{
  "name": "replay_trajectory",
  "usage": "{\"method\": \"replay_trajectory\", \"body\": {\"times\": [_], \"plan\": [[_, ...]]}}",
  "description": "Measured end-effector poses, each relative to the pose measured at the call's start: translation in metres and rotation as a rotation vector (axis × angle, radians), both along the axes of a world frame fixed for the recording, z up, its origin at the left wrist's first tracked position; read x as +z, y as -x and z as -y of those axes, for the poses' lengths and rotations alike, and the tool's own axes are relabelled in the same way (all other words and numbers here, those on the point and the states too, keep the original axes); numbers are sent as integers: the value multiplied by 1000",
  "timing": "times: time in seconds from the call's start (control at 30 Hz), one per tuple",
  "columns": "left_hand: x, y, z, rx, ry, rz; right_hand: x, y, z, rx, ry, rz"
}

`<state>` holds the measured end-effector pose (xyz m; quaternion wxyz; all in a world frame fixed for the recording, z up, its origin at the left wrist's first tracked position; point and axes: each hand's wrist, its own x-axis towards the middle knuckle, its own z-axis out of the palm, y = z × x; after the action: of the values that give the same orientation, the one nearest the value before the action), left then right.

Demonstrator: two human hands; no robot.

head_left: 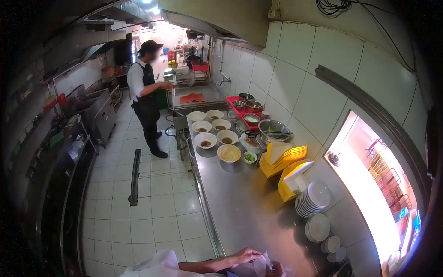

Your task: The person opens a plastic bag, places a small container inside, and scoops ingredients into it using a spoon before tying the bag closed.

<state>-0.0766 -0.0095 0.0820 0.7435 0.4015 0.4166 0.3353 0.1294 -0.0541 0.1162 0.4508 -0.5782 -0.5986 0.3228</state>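
Observation:
At the bottom edge, my left hand [243, 256] reaches in from a white sleeve, fingers pressed together at a crumpled piece of thin clear plastic [262, 265]. My right hand [275, 269] is closed on the other side of the plastic and partly cut off by the frame. Both hands are close together over the near end of the steel counter [230, 198]. To their right stand small stacked dishes [331, 244] and a stack of white plates [317, 228].
Several white bowls [205, 140] with brown liquid line the counter's far part, beside a bowl of pale food [229, 153] and chopped greens [250, 157]. Yellow containers [288, 159] and a taller plate stack [313, 199] stand right. A person [146, 94] works by the sink.

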Motion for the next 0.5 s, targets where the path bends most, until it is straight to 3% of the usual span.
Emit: {"method": "replay_trajectory", "body": {"times": [0.07, 0.17, 0.37, 0.5], "plan": [[0, -1, 1, 6, -8, -4, -17, -6, -2, 3, -53, 40], [-5, 0, -1, -15, 4, -14, 15, 2, 3, 23, 15, 93], [-7, 1, 2, -29, 46, -7, -14, 0, 6, 16, 2, -64], [-11, 3, 2, -26, 50, 1, 22, 10, 9, 12, 104, 88]]}}
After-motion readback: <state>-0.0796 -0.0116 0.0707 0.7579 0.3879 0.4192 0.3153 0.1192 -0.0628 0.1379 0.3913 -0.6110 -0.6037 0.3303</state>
